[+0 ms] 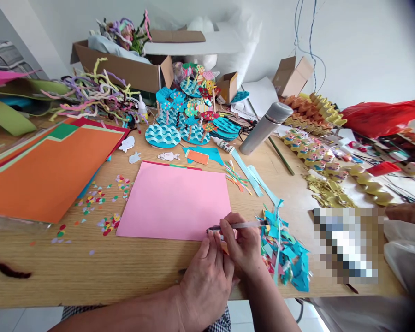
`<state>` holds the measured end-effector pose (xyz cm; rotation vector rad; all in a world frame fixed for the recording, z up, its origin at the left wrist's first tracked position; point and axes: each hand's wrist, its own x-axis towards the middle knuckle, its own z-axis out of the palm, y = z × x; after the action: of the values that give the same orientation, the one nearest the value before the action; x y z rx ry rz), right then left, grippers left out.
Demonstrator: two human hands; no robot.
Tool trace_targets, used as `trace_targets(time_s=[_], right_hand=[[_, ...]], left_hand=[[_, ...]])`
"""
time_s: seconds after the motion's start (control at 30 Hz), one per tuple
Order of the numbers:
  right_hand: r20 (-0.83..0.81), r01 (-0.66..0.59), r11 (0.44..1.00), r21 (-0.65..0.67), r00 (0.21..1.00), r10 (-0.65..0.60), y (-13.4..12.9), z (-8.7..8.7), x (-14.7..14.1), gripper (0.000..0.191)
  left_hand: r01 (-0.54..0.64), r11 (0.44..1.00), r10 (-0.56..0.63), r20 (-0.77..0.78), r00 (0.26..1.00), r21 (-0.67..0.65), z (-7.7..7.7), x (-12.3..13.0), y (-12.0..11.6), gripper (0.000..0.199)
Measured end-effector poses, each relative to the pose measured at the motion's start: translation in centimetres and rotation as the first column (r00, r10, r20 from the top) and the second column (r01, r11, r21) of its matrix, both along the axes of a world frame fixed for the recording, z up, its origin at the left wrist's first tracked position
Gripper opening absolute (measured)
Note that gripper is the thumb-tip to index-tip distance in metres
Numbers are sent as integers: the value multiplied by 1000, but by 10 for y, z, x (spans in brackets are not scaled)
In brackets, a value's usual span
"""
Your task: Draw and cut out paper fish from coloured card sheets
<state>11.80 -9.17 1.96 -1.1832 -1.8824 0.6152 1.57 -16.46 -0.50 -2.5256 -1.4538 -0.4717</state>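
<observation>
A stack of paper with a pink sheet (176, 200) on top lies flat in front of me. At its lower right corner my left hand (209, 272) is closed, its fingertips pressed together on the sheet. A small pale piece shows at those fingertips, mostly covered, and a bit of orange peeks out between the hands. My right hand (245, 242) grips a pen (247, 225), its dark tip touching down beside the left fingertips. Above the pink sheet lie a white paper fish (168, 156) and a small orange rectangle (198, 157) on blue paper.
Orange paper (55, 170) tops a stack at left, with confetti dots (110, 224) beside it. Blue paper scraps (290, 253) pile up at right. A silver flask (263, 131), blue wave-shaped crafts (163, 133), pipe cleaners (93, 92) and a cardboard box (124, 71) stand behind.
</observation>
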Motion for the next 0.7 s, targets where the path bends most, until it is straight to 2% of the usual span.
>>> trace_targets(time_s=[0.07, 0.17, 0.23, 0.33, 0.4, 0.47, 0.57, 0.63, 0.7], right_hand=[[-59, 91, 996, 21, 994, -89, -2, -1, 5, 19], [-141, 217, 976, 26, 967, -211, -10, -1, 14, 17], [-211, 277, 961, 24, 941, -266, -19, 0, 19, 15], [-324, 335, 942, 15, 893, -313, -34, 0, 22, 13], [-371, 361, 932, -1, 866, -336, -44, -1, 23, 12], [-417, 407, 913, -14, 828, -375, -52, -1, 24, 13], [-466, 475, 879, -41, 769, -438, -59, -1, 27, 15], [-443, 421, 905, -66, 800, -404, -61, -1, 29, 14], [-374, 286, 954, -85, 879, -297, -61, -2, 29, 10]], left_hand=[[19, 999, -19, -5, 1000, -46, 7, -3, 3, 47], [93, 977, -98, -16, 995, -193, 29, -13, 15, 34], [223, 922, -232, 8, 973, -317, 48, -21, 28, 25], [225, 841, -253, 10, 967, -491, 73, -31, 53, 17], [198, 765, -254, -4, 967, -612, 83, -36, 71, 22], [207, 674, -322, -30, 946, -709, 89, -39, 86, 25], [243, 574, -383, 6, 924, -782, 91, -41, 102, 24], [248, 529, -391, 26, 920, -811, 90, -42, 110, 23], [250, 496, -398, 39, 917, -832, 87, -41, 118, 22]])
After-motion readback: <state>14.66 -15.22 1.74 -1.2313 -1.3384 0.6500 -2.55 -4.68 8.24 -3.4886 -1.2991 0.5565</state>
